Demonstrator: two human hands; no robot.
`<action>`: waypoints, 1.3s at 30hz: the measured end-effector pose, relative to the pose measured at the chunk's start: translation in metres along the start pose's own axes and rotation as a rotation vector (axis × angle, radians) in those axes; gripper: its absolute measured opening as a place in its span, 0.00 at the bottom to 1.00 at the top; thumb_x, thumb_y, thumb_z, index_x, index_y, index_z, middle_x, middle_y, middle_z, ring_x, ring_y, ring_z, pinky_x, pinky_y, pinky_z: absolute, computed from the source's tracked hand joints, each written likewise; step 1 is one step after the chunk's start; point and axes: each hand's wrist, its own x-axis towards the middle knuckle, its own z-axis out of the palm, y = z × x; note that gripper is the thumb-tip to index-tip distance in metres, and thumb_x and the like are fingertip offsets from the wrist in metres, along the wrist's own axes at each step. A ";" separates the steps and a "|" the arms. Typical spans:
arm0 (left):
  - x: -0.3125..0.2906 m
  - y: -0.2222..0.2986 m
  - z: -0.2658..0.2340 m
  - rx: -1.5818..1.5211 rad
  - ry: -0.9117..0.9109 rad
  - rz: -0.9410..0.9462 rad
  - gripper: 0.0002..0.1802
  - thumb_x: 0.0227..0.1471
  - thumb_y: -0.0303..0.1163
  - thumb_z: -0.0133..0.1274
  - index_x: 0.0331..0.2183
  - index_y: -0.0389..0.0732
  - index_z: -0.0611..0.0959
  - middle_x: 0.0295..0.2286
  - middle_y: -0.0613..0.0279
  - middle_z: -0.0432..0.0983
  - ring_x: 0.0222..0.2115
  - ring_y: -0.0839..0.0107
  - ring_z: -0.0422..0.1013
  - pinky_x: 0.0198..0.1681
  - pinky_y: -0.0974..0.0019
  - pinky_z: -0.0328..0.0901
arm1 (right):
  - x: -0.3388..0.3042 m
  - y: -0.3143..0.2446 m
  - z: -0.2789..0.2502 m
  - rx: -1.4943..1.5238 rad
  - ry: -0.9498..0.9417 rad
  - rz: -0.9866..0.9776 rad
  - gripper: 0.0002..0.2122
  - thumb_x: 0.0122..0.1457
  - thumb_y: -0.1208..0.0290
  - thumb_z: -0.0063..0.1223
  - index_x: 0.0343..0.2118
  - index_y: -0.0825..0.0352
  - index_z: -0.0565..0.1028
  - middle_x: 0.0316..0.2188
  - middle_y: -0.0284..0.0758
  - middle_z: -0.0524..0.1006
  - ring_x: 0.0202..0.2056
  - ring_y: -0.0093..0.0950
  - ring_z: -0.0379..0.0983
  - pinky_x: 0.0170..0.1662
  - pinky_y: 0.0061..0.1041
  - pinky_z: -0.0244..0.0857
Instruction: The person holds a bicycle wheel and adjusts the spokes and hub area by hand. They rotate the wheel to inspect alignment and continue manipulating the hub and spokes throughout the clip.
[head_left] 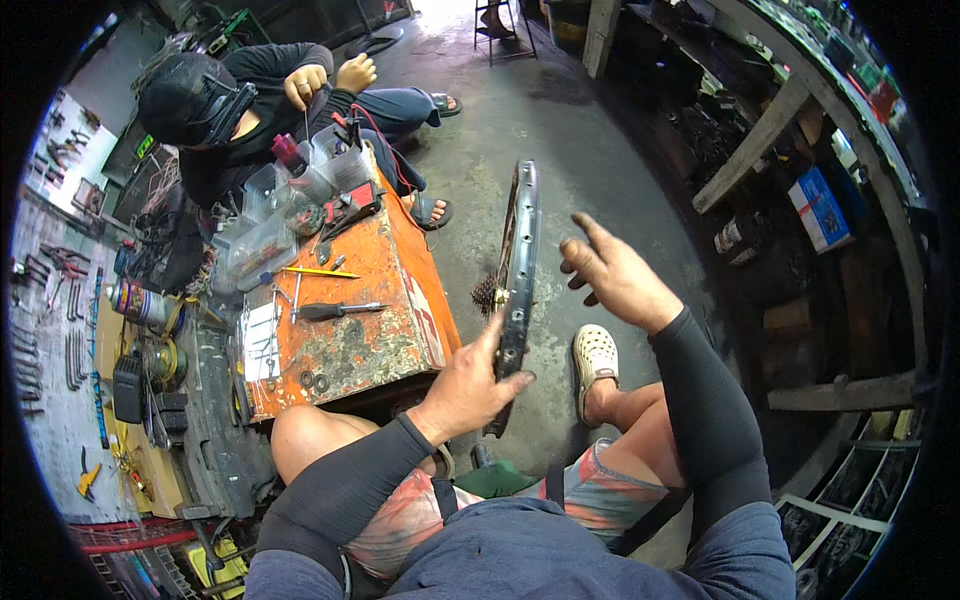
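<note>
A bicycle wheel (520,250) stands upright between my knees, its dark rim seen nearly edge-on with a row of spoke holes along it. A cassette of sprockets (483,294) shows at its left side. My left hand (465,388) grips the lower near part of the rim, thumb across the outer face and fingers on the left side. To the right of the wheel, my right hand (622,278) is raised in the air with fingers spread apart, holding nothing and not touching the rim.
On the left, an orange worn workbench (395,345) carries a screwdriver (340,311), a yellow pencil (320,272) and clear plastic bins (262,250). A co-worker (215,110) sits beyond it. Wooden shelving (755,145) lines the right; tools hang on a board (55,400) at far left.
</note>
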 end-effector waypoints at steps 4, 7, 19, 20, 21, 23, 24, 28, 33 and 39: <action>-0.001 0.008 0.008 0.048 -0.106 -0.051 0.55 0.59 0.30 0.70 0.76 0.31 0.56 0.50 0.39 0.84 0.51 0.50 0.83 0.57 0.54 0.75 | 0.005 0.006 0.025 -0.218 -0.037 -0.123 0.35 0.69 0.55 0.65 0.67 0.80 0.67 0.43 0.59 0.86 0.47 0.50 0.86 0.52 0.44 0.76; -0.002 0.011 0.003 0.001 -0.107 -0.101 0.52 0.59 0.29 0.70 0.75 0.31 0.59 0.51 0.46 0.85 0.51 0.58 0.84 0.58 0.56 0.75 | 0.008 0.006 0.031 -0.179 -0.033 -0.141 0.26 0.70 0.57 0.64 0.56 0.78 0.73 0.42 0.59 0.86 0.46 0.53 0.85 0.52 0.45 0.76; -0.002 0.016 0.002 -0.124 -0.099 -0.126 0.40 0.60 0.23 0.67 0.68 0.32 0.68 0.48 0.52 0.85 0.49 0.65 0.82 0.55 0.59 0.75 | 0.013 0.006 0.037 -0.229 -0.035 -0.213 0.29 0.70 0.52 0.63 0.53 0.80 0.72 0.38 0.63 0.84 0.45 0.60 0.83 0.50 0.51 0.76; -0.002 0.014 0.003 -0.139 -0.103 -0.118 0.42 0.60 0.24 0.67 0.70 0.33 0.67 0.47 0.49 0.86 0.49 0.61 0.83 0.55 0.57 0.75 | 0.014 0.008 0.037 -0.244 -0.031 -0.229 0.29 0.70 0.52 0.63 0.53 0.80 0.72 0.37 0.63 0.84 0.44 0.60 0.84 0.50 0.51 0.76; -0.001 0.013 0.003 -0.152 -0.105 -0.113 0.44 0.59 0.26 0.67 0.71 0.33 0.65 0.47 0.46 0.87 0.49 0.57 0.84 0.55 0.55 0.75 | 0.015 0.010 0.037 -0.258 -0.027 -0.245 0.29 0.70 0.52 0.63 0.53 0.81 0.72 0.37 0.63 0.83 0.44 0.60 0.84 0.50 0.51 0.77; 0.000 0.014 0.004 -0.154 -0.119 -0.111 0.45 0.59 0.25 0.67 0.72 0.34 0.65 0.47 0.49 0.87 0.49 0.58 0.84 0.55 0.56 0.75 | 0.015 0.013 0.036 -0.264 -0.017 -0.257 0.29 0.70 0.52 0.63 0.52 0.82 0.72 0.36 0.64 0.83 0.43 0.60 0.84 0.49 0.51 0.77; 0.000 0.015 0.004 -0.162 -0.123 -0.129 0.45 0.59 0.25 0.67 0.72 0.33 0.65 0.47 0.50 0.87 0.49 0.59 0.84 0.54 0.57 0.75 | 0.014 0.012 0.036 -0.268 -0.013 -0.264 0.29 0.70 0.53 0.63 0.52 0.82 0.72 0.36 0.64 0.83 0.43 0.60 0.84 0.49 0.51 0.77; -0.001 0.015 0.005 -0.189 -0.111 -0.147 0.44 0.60 0.23 0.67 0.72 0.32 0.65 0.46 0.54 0.86 0.48 0.66 0.83 0.54 0.61 0.76 | 0.012 0.008 0.034 -0.288 -0.038 -0.229 0.28 0.71 0.52 0.61 0.50 0.81 0.73 0.36 0.63 0.83 0.43 0.59 0.84 0.49 0.51 0.77; -0.001 0.027 0.005 -0.195 -0.101 -0.169 0.40 0.60 0.21 0.67 0.69 0.32 0.67 0.45 0.58 0.85 0.46 0.72 0.81 0.52 0.63 0.76 | 0.013 0.012 0.035 -0.279 -0.026 -0.247 0.27 0.71 0.52 0.61 0.49 0.79 0.74 0.37 0.63 0.83 0.44 0.59 0.84 0.50 0.51 0.77; 0.000 0.028 0.002 -0.104 -0.116 -0.087 0.35 0.60 0.21 0.66 0.65 0.33 0.71 0.46 0.59 0.84 0.45 0.73 0.81 0.52 0.64 0.77 | 0.011 0.007 0.034 -0.285 -0.036 -0.237 0.27 0.71 0.52 0.61 0.49 0.80 0.74 0.37 0.62 0.83 0.44 0.59 0.84 0.50 0.52 0.77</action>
